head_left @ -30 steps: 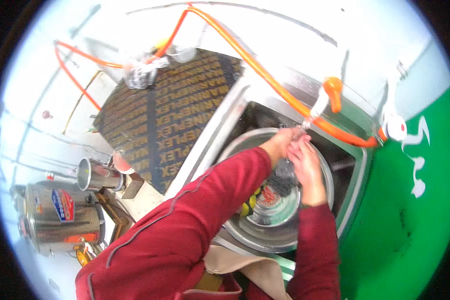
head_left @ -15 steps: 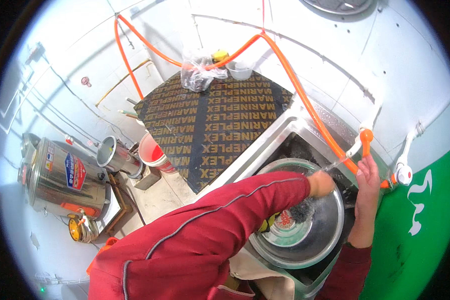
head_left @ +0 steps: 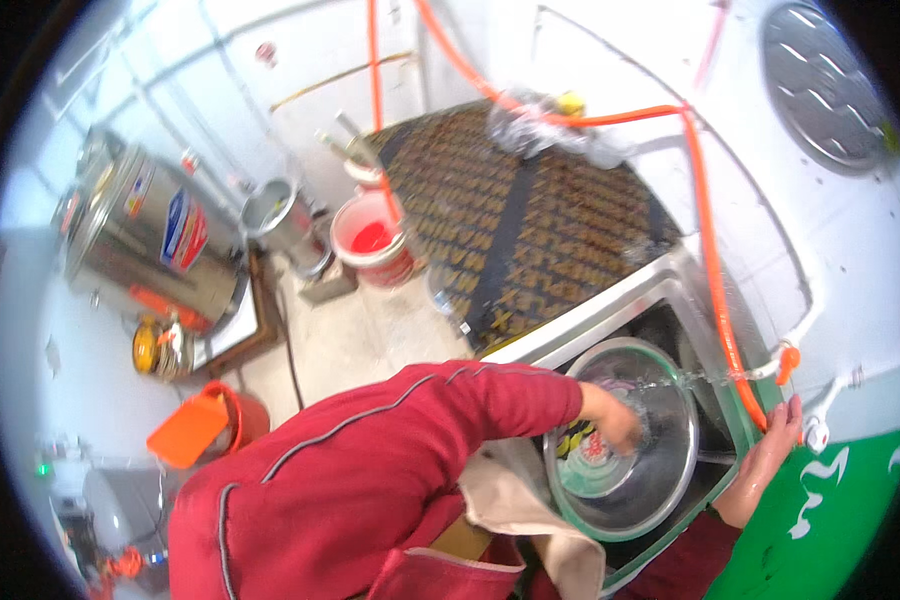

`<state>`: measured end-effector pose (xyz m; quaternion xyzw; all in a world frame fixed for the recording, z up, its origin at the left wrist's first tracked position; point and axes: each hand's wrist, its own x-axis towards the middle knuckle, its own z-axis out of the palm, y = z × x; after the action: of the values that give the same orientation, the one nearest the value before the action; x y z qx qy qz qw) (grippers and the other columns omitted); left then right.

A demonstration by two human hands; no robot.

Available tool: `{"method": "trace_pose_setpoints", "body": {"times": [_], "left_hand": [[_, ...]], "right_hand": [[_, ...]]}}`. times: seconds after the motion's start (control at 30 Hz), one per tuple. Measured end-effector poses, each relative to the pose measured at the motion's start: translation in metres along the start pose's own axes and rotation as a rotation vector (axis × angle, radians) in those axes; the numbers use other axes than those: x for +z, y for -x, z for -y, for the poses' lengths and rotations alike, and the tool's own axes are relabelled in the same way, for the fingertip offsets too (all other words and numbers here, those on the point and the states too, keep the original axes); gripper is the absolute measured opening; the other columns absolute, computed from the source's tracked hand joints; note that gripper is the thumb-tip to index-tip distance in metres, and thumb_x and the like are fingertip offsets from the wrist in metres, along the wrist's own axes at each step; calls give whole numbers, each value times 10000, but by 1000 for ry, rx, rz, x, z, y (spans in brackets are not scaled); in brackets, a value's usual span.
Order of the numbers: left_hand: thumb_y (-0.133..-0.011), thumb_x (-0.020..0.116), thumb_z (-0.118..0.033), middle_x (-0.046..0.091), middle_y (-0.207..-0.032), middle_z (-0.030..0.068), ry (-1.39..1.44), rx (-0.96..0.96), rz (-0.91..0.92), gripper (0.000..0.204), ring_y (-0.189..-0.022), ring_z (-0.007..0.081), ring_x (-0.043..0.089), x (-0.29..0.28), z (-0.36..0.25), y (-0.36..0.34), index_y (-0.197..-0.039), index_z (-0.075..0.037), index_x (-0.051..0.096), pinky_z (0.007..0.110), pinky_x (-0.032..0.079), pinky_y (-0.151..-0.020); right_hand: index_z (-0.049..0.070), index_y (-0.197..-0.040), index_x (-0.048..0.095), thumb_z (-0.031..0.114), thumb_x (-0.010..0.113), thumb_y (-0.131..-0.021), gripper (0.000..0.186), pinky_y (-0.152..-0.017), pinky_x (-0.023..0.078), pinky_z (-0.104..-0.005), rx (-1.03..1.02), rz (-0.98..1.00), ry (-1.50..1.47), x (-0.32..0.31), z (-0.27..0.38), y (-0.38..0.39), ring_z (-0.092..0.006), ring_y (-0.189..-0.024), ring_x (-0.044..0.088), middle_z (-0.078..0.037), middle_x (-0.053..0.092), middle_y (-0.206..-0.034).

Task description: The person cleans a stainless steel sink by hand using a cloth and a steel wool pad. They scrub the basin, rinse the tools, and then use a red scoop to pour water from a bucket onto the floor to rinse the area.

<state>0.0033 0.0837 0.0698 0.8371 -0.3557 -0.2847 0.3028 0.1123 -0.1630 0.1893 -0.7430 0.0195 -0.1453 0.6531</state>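
Observation:
A round metal basin (head_left: pixel 673 492) stands in the metal sink (head_left: pixel 610 318), with a red mark on its pale bottom. My left hand (head_left: pixel 615 420) reaches down into the basin, fingers pointing downward and blurred; whether it holds anything is unclear. Beside it in the basin lies a yellow-and-black thing (head_left: pixel 573 437), partly covered. From the white tap (head_left: pixel 766 373) with its orange handle (head_left: pixel 789 362), water runs in a thin stream toward the basin. My right hand (head_left: pixel 768 462) is open, fingers stretched out, close to the lower end of the orange hose (head_left: pixel 715 270) at the sink's right edge.
A dark board (head_left: pixel 530 215) with repeated lettering adjoins the sink, with a clear plastic bag (head_left: pixel 520 128) at its back. Further left stand a red-and-white bucket (head_left: pixel 375 255), a metal pot (head_left: pixel 288 225), a large steel drum (head_left: pixel 160 245) and an orange bin (head_left: pixel 240 415).
My view has turned, so the scene sits further right and lower. My right hand has come down from the tap handle. My left hand has moved from the basin's far rim into it.

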Motion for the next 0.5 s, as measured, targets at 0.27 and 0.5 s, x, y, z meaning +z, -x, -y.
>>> {"method": "trace_pose_setpoints", "body": {"times": [0.27,0.5], "left_hand": [[-777,598,-339,667,-933,151,-181,-102,-37,339,-889,303,631,28,-10,19,-936,-56,694,433,478,-795],[-826,582,-370,637,-1042,174,-96,192,-279,461,-965,322,610,-75,-79,38,-1126,-20,585,489,443,-833]], "right_hand": [[-32,-1331,375,158,525,-870,521,-975,336,-330,107,301,277,45,17,-4,-214,-1166,440,-136,434,-1319],[-18,-1395,267,357,482,-901,657,-1102,160,-450,-95,502,-52,2,151,83,-298,-1335,282,-157,267,-1461]]}}
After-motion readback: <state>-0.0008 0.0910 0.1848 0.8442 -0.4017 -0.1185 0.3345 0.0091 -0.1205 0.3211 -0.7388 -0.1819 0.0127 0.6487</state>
